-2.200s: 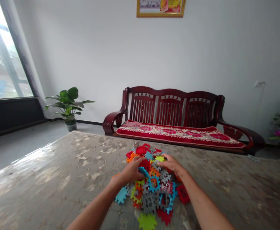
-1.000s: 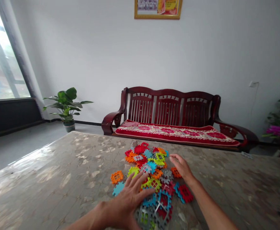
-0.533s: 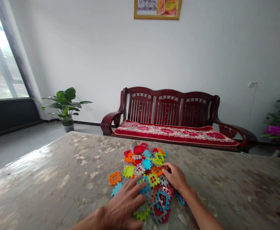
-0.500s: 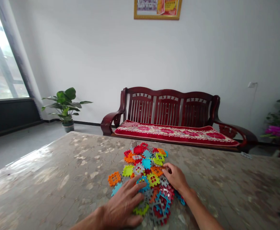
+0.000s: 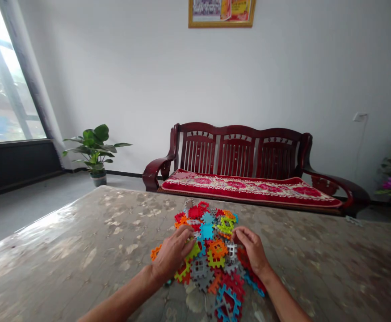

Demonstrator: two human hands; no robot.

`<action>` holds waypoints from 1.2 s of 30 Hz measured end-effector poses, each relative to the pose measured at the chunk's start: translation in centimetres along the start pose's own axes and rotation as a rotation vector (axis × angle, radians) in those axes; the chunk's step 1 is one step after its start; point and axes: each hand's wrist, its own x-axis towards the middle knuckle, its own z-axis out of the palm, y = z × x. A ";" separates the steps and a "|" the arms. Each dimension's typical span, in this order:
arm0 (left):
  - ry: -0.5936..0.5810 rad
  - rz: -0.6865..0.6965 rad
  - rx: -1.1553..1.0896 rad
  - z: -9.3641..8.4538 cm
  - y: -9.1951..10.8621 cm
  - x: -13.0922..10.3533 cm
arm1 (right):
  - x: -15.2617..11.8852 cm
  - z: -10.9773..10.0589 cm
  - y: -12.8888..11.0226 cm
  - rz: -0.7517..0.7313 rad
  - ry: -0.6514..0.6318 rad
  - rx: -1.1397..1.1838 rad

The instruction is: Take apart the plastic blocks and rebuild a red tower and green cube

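Note:
Brightly coloured plastic interlocking tiles with toothed edges lie in a heap point(image 5: 200, 268). My left hand point(image 5: 173, 252) reaches over the heap's left side, its fingers bent and close together; what lies between the fingertips is hidden. A lime-green tile point(image 5: 193, 251) shows just below its thumb. On the right side, my right hand point(image 5: 251, 250) has thumb and fingers pinched at a grey window-patterned tile point(image 5: 231, 251), which looks tilted up. An orange tile point(image 5: 217, 248) overlaps a lime-green one between the hands. A light-blue solid tile point(image 5: 206, 230) lies beyond them.
The heap rests on a table with a patterned brown-grey cover point(image 5: 91, 250). One grey piece point(image 5: 353, 220) lies apart near the far right edge. Behind the table stand a dark red wooden bench point(image 5: 235, 154) with a red floral cover and a potted plant point(image 5: 96, 150).
My left hand has moved forward from the near tiles, and its spread fingers have drawn together. Several tiles have shifted; an orange one now overlaps the lime-green one. My right fingers have closed at the grey tile.

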 end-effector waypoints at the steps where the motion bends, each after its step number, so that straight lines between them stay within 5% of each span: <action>1: 0.017 -0.026 0.021 0.0 -0.4 0.8 | 0.1 -0.3 0.0 -0.007 0.028 0.025; 8: 0.063 -0.144 0.146 0.3 -4.3 6.7 | 1.7 -4.0 3.1 -0.016 0.323 -0.042; 17: -0.424 -0.334 0.164 1.8 -8.6 13.2 | 2.5 -4.9 4.7 0.047 0.379 -0.041; 21: -0.441 -0.306 0.135 2.9 -9.1 13.1 | 2.5 -4.9 4.6 0.044 0.358 -0.042; 26: -0.289 -0.272 0.163 3.2 -9.4 11.3 | 2.5 -4.7 4.3 0.038 0.340 -0.049; 36: -0.077 -0.243 0.010 0.6 -10.0 8.1 | 2.5 -4.4 3.8 0.055 0.332 -0.064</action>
